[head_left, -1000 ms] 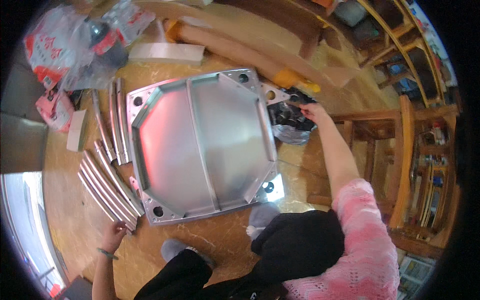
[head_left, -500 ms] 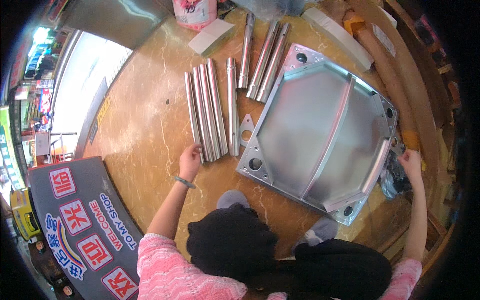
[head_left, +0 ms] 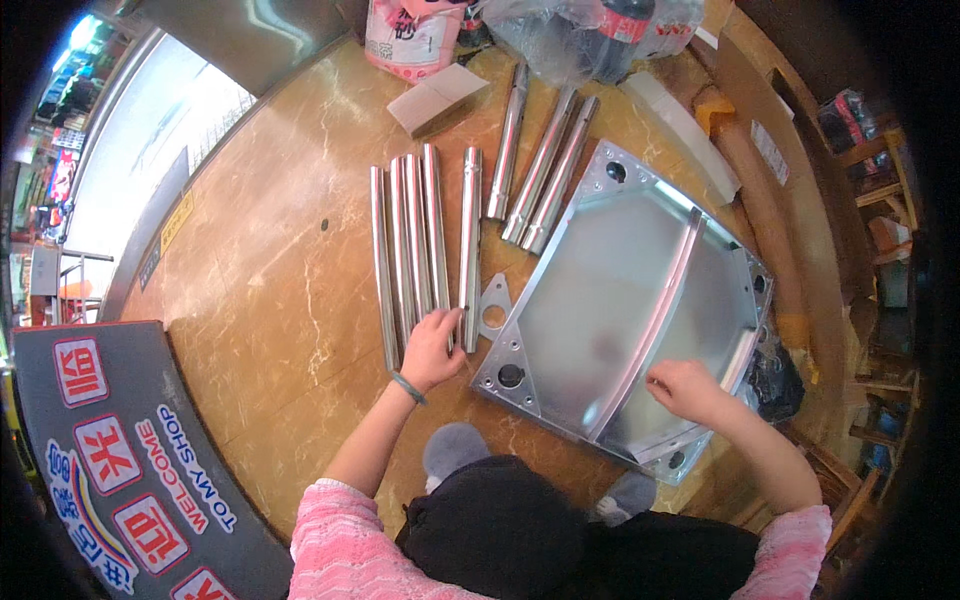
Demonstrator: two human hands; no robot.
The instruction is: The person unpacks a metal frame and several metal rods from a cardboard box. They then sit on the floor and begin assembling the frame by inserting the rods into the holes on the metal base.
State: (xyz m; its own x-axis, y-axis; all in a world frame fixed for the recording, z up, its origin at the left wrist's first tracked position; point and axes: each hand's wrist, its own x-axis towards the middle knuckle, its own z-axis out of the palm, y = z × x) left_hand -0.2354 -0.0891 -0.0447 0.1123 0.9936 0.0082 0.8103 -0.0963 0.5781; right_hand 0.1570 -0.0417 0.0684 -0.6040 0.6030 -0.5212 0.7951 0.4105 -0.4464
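Note:
My left hand (head_left: 430, 352) lies over the lower ends of several shiny metal tubes (head_left: 408, 240). Its thumb and fingers are apart, with the fingertips beside the left edge of a separate tube (head_left: 471, 240). My right hand (head_left: 688, 390) is above a square silver metal panel (head_left: 600, 290), with its fingers curled together; whatever they may hold is too small to make out. The panel has a raised octagonal rim, a bar across its middle and corner plates with round holes. Against its left edge rests a flat metal plate (head_left: 494, 305) with a large hole.
More metal tubes (head_left: 540, 185) lie beyond the panel. White cardboard pieces (head_left: 437, 100), a pink-and-white bag (head_left: 410, 40) and bottles in clear plastic (head_left: 610, 35) are at the far side. Long brown cardboard (head_left: 775, 190) lines the right. A grey mat (head_left: 130, 440) is at the left.
My right hand has moved left from the panel's right corner to over the panel. My left hand has shifted right along the tubes' lower ends. The view has tilted farther forward.

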